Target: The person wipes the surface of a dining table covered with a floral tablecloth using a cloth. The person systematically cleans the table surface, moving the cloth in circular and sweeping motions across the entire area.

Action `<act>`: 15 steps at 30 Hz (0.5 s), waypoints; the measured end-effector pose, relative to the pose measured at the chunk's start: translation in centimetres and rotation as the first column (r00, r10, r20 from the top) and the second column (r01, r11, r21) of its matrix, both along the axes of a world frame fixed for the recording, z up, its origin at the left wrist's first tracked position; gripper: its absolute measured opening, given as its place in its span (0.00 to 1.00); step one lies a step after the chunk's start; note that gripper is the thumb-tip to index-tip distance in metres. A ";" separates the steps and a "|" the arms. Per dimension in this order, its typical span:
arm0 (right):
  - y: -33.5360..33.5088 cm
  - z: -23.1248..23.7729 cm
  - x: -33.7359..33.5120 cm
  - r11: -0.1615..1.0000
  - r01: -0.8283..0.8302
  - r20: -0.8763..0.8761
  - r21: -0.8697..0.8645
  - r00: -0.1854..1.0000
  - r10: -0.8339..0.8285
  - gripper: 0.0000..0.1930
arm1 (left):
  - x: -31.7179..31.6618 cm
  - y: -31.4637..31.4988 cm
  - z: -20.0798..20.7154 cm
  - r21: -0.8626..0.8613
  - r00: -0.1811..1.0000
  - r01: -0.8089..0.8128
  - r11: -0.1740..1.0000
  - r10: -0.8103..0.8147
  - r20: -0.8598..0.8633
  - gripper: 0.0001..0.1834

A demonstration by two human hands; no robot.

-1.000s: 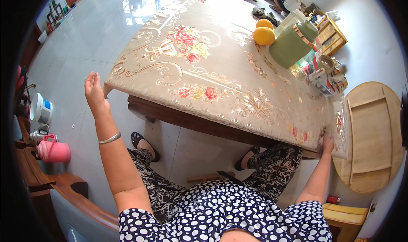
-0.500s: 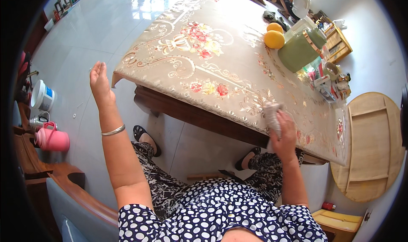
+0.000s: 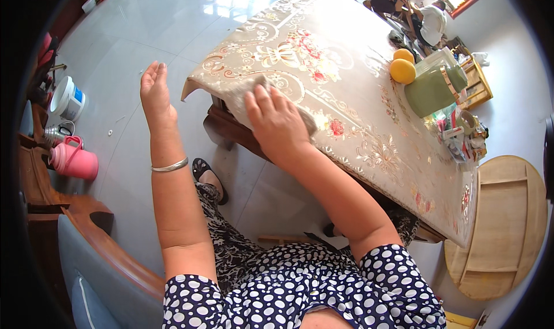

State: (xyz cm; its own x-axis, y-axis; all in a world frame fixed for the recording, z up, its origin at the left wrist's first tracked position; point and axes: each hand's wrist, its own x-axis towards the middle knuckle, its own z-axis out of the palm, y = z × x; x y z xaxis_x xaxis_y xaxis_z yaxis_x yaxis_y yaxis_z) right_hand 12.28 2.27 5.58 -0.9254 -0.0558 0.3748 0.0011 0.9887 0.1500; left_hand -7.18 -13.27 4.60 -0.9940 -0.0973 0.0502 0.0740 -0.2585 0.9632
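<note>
My right hand (image 3: 278,121) presses a greyish wiping cloth (image 3: 257,84) onto the near edge of the table, close to its left corner. The cloth is blurred and partly covered by the fingers. Under it lies a beige tablecloth (image 3: 352,101) with red and yellow flowers and gold scrolls. My left hand (image 3: 157,95) is held up over the floor, left of the table corner. It holds nothing; its fingers reach upward, slightly bent and close to each other.
Toward the table's far right stand two orange round fruits (image 3: 402,71), a green lidded container (image 3: 433,86) and small clutter (image 3: 464,135). A round wooden board (image 3: 499,225) leans at right. At left are a pink jug (image 3: 74,160), a white bucket (image 3: 67,98) and a chair (image 3: 86,260). Two people sit far back.
My right hand has swept the cloth left along the table's near edge, from its right part to near the left corner. My left hand stays raised. The view has shifted a little.
</note>
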 end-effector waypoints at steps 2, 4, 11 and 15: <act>-1.5 -0.1 -3.5 1.000 -0.015 0.024 -0.010 1.000 0.015 0.28 | -0.1 -0.2 0.1 0.003 1.000 -0.006 1.000 0.006 0.006 0.22; -2.5 0.0 -6.7 0.998 -0.038 0.052 -0.053 0.998 0.041 0.29 | -0.1 -0.2 0.1 0.001 1.000 -0.004 1.000 0.004 0.011 0.22; -2.6 1.7 -9.8 0.921 -0.037 0.162 -0.389 0.981 0.108 0.30 | -0.4 -0.4 0.3 0.001 1.000 0.009 1.000 -0.009 0.012 0.22; -0.8 1.4 -4.3 0.923 -0.057 0.156 -0.381 0.980 0.125 0.30 | -0.3 -0.6 0.3 -0.014 1.000 -0.014 1.000 0.014 0.017 0.21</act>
